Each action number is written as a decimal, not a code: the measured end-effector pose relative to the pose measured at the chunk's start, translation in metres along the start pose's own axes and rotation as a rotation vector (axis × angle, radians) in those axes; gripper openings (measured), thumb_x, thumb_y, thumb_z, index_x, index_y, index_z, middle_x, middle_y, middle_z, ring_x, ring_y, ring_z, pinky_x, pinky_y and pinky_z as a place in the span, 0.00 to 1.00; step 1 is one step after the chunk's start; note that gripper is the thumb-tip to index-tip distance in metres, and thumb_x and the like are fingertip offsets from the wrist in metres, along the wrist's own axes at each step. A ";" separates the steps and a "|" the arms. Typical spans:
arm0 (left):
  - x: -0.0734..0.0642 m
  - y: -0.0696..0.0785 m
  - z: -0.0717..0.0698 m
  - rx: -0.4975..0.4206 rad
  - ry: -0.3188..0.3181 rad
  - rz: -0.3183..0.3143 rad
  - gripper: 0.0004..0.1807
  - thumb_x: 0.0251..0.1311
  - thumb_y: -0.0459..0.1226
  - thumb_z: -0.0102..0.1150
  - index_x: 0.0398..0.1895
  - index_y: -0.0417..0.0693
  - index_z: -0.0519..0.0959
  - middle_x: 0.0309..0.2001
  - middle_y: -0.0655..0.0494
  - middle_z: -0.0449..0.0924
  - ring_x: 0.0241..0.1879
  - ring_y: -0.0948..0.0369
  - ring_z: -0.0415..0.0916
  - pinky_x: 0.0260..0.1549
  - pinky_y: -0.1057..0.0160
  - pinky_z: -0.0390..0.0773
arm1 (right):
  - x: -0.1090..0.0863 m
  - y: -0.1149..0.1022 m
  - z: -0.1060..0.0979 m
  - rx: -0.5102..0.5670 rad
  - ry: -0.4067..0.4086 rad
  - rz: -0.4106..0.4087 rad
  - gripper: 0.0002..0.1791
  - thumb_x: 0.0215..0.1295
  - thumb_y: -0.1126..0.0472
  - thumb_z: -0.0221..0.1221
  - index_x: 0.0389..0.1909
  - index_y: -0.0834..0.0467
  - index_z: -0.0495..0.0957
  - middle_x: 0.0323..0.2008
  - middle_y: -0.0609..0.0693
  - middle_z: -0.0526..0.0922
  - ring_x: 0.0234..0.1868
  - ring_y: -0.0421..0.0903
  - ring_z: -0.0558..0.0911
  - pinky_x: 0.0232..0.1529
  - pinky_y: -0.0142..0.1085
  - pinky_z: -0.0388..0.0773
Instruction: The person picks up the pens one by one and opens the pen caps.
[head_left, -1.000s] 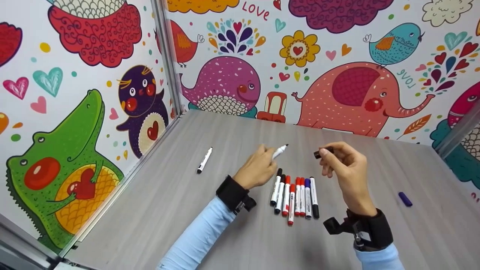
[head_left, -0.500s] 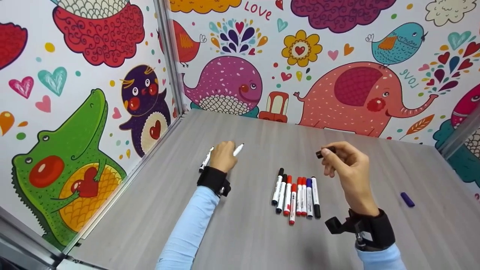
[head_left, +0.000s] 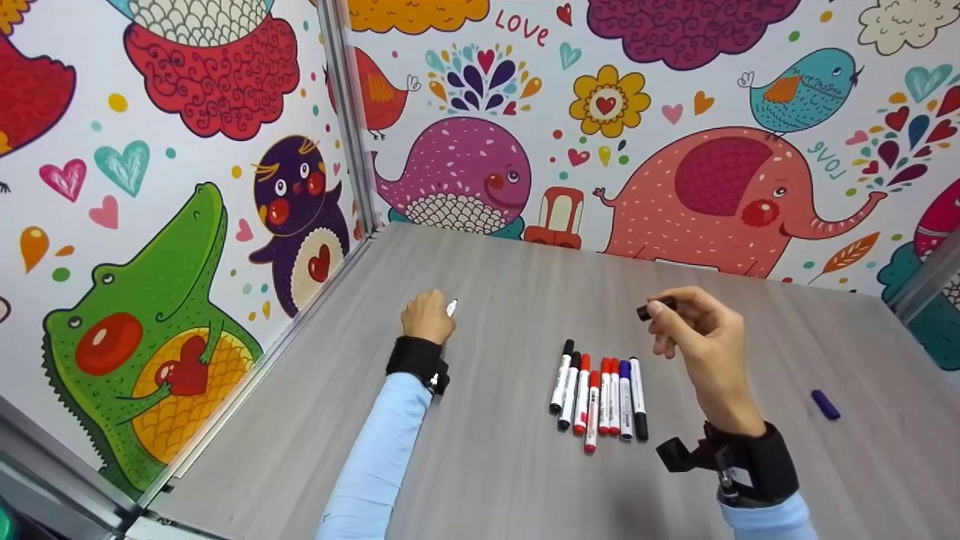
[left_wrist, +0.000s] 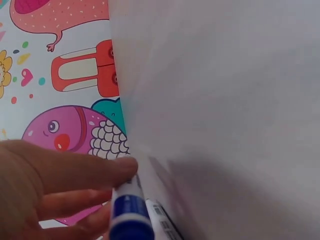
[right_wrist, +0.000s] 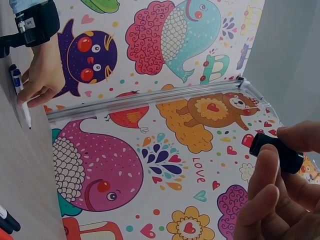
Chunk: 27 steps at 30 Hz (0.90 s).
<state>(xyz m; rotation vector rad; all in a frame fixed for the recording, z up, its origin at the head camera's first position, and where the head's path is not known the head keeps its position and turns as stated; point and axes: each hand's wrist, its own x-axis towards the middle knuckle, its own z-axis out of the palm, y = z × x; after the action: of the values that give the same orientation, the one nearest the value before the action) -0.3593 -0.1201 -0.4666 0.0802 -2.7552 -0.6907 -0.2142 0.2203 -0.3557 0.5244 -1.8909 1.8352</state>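
Note:
My left hand [head_left: 428,318] grips an uncapped white marker [left_wrist: 129,202] with a blue end, low over the left part of the table. Its bare tip shows beside the knuckles in the head view. Right next to it lies a second white marker [left_wrist: 164,221], which the hand hides from the head camera. My right hand [head_left: 703,330] is raised at the right, pinching a black marker cap [right_wrist: 277,152] between thumb and fingers. The cap's hollow end faces out. Below and between the hands, a row of markers [head_left: 604,397] with black, red and purple caps lies on the table.
A loose purple cap [head_left: 825,404] lies on the grey table [head_left: 480,465] at the far right. Printed cartoon walls [head_left: 465,172] bound the table at the back and left, joined by a metal corner post [head_left: 349,112].
My left hand has carried the uncapped marker leftward, from above the row to the lone marker at the left, and lowered it there. The right hand keeps hold of the black cap, nearly still.

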 end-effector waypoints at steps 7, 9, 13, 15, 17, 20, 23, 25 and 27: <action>0.002 -0.010 0.006 -0.005 -0.016 -0.041 0.03 0.55 0.28 0.65 0.32 0.36 0.83 0.37 0.38 0.87 0.39 0.39 0.86 0.39 0.41 0.84 | 0.000 0.002 0.000 0.021 0.011 -0.025 0.08 0.68 0.72 0.63 0.42 0.75 0.79 0.24 0.53 0.82 0.18 0.44 0.76 0.22 0.29 0.75; 0.002 -0.012 0.007 0.004 -0.025 -0.044 0.03 0.55 0.28 0.65 0.32 0.36 0.83 0.37 0.38 0.87 0.39 0.39 0.86 0.39 0.41 0.84 | 0.000 0.002 0.001 0.020 0.010 -0.029 0.08 0.68 0.72 0.63 0.42 0.75 0.79 0.23 0.53 0.82 0.18 0.44 0.76 0.22 0.29 0.75; 0.003 -0.015 0.008 0.022 -0.024 -0.043 0.04 0.55 0.29 0.66 0.33 0.36 0.83 0.37 0.39 0.87 0.39 0.40 0.86 0.39 0.41 0.84 | 0.000 0.003 0.002 0.012 0.007 -0.033 0.07 0.68 0.72 0.62 0.42 0.74 0.80 0.23 0.53 0.82 0.18 0.44 0.76 0.22 0.29 0.75; 0.004 -0.016 0.007 0.025 -0.023 -0.044 0.04 0.55 0.29 0.66 0.33 0.36 0.83 0.37 0.39 0.87 0.38 0.40 0.86 0.39 0.41 0.84 | 0.000 0.003 0.002 0.012 0.004 -0.036 0.07 0.68 0.72 0.62 0.42 0.74 0.80 0.23 0.53 0.82 0.18 0.44 0.76 0.22 0.29 0.75; 0.005 -0.017 0.007 0.018 -0.022 -0.050 0.03 0.56 0.29 0.65 0.33 0.36 0.83 0.37 0.39 0.87 0.38 0.41 0.86 0.39 0.41 0.84 | 0.000 0.003 0.002 0.013 -0.001 -0.036 0.07 0.68 0.72 0.62 0.42 0.74 0.80 0.23 0.53 0.82 0.18 0.44 0.76 0.22 0.29 0.75; 0.006 -0.020 0.007 0.008 -0.005 -0.061 0.02 0.56 0.28 0.62 0.32 0.37 0.82 0.37 0.39 0.87 0.38 0.41 0.86 0.39 0.41 0.84 | 0.000 0.003 0.003 0.010 -0.006 -0.030 0.07 0.68 0.72 0.63 0.42 0.74 0.80 0.23 0.53 0.82 0.18 0.44 0.76 0.22 0.29 0.75; 0.006 -0.023 0.008 0.004 0.018 -0.064 0.02 0.55 0.27 0.61 0.31 0.37 0.81 0.37 0.38 0.87 0.39 0.40 0.86 0.39 0.41 0.83 | 0.000 0.003 0.003 -0.006 -0.009 -0.030 0.07 0.68 0.72 0.63 0.42 0.73 0.80 0.23 0.52 0.82 0.17 0.44 0.76 0.22 0.29 0.75; 0.006 -0.023 0.009 0.006 0.027 -0.066 0.02 0.54 0.27 0.60 0.30 0.37 0.81 0.37 0.38 0.87 0.39 0.39 0.86 0.38 0.41 0.83 | 0.000 0.004 0.003 -0.013 -0.010 -0.029 0.07 0.68 0.72 0.63 0.42 0.73 0.81 0.23 0.52 0.82 0.17 0.44 0.76 0.22 0.28 0.75; 0.006 -0.022 0.009 0.006 0.025 -0.072 0.02 0.55 0.28 0.60 0.30 0.37 0.81 0.37 0.38 0.87 0.39 0.40 0.86 0.38 0.41 0.83 | 0.000 0.004 0.003 -0.027 -0.012 -0.027 0.07 0.69 0.72 0.62 0.42 0.73 0.81 0.23 0.52 0.82 0.18 0.44 0.76 0.22 0.28 0.75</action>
<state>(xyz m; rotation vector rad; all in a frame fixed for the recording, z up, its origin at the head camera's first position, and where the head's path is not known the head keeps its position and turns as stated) -0.3678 -0.1362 -0.4833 0.1890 -2.7421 -0.6945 -0.2167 0.2175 -0.3595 0.5503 -1.9048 1.7914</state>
